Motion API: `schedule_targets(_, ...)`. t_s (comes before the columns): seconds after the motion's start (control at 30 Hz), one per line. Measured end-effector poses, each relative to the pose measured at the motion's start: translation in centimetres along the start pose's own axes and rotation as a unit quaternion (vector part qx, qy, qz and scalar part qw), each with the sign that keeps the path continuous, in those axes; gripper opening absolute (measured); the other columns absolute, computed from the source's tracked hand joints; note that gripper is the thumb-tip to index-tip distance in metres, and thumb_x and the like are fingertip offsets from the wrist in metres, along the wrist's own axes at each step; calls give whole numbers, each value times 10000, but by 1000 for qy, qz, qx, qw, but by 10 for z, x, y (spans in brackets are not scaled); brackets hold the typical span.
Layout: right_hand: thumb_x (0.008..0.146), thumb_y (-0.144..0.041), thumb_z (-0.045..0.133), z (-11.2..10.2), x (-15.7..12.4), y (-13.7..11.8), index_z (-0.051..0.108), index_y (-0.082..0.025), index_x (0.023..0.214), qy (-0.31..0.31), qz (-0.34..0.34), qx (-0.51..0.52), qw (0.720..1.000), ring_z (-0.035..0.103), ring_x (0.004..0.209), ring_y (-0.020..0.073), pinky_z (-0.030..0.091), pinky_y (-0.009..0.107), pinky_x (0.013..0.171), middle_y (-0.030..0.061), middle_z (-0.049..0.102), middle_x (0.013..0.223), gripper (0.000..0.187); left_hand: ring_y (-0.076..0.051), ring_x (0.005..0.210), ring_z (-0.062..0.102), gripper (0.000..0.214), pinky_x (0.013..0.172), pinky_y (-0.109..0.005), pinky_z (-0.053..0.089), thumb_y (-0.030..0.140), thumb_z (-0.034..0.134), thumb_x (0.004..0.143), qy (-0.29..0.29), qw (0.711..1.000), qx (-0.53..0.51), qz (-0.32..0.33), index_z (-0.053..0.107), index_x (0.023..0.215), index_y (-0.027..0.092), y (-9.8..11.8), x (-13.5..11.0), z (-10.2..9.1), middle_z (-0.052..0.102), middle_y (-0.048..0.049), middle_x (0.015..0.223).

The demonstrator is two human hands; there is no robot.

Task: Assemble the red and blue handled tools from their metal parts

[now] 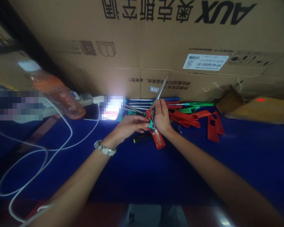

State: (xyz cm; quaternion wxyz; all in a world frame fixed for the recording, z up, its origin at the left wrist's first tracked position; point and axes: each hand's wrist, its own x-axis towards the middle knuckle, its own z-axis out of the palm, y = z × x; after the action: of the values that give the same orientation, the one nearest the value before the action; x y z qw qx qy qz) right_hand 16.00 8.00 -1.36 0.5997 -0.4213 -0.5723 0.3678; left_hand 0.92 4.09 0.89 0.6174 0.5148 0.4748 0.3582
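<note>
In the middle of the head view is a long-nosed lighter (160,143) with an open red handle shell; a clear inner part shows in it. Its thin metal tube (162,87) points up and slightly right. My right hand (162,118) is closed around the lighter where the tube meets the handle. My left hand (134,124) pinches a small green trigger piece (151,124) at the handle's side, fingertips close to the red shell. Whether the green piece is seated in the shell I cannot tell. Beneath the hands lies a dark tool handle with a yellow end (139,139).
Red handle shells (213,126), green shells (191,108) and metal tubes lie behind and right of my hands on a blue surface (137,176). A large carton (156,41) stands behind. Left are a drink bottle (59,91), a lit screen (112,107) and a looped white cable (46,151).
</note>
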Motion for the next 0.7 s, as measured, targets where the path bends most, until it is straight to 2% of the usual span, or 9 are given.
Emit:
schedule_targets(0.13, 1012, -559, 332, -2, 1, -4, 381, -276, 855, -8, 22, 5, 1000, 486, 598, 143, 454, 283, 629, -44, 486, 677, 328, -186, 801, 740, 252, 681, -271, 577, 267, 862, 686, 0, 1000, -17, 5, 765, 900, 177, 0, -1, -1, 781, -61, 852)
schedule_targets(0.3, 1015, -552, 314, 2, -2, -2, 395, -264, 827, 41, -3, -11, 999, 486, 637, 139, 439, 281, 648, -28, 480, 718, 353, -178, 763, 733, 276, 647, -259, 568, 313, 842, 714, -3, 1000, 1, 13, 772, 947, 182, 1, -3, 2, 773, -64, 834)
schedule_targets(0.5, 1023, -515, 298, 4, -4, -5, 403, -260, 840, 52, -23, -40, 998, 487, 678, 145, 427, 289, 693, -22, 472, 743, 331, -156, 739, 709, 331, 581, -221, 532, 340, 825, 731, -18, 999, 28, 18, 776, 1029, 204, 3, -2, 0, 775, -73, 912)
schedule_targets(0.7, 1029, -424, 315, 3, -5, -4, 410, -258, 843, 34, -12, -39, 999, 486, 698, 149, 417, 296, 712, -15, 488, 753, 267, -167, 789, 697, 207, 609, -235, 550, 324, 812, 731, -41, 998, 36, 11, 762, 878, 187, 4, -3, 0, 750, -54, 876)
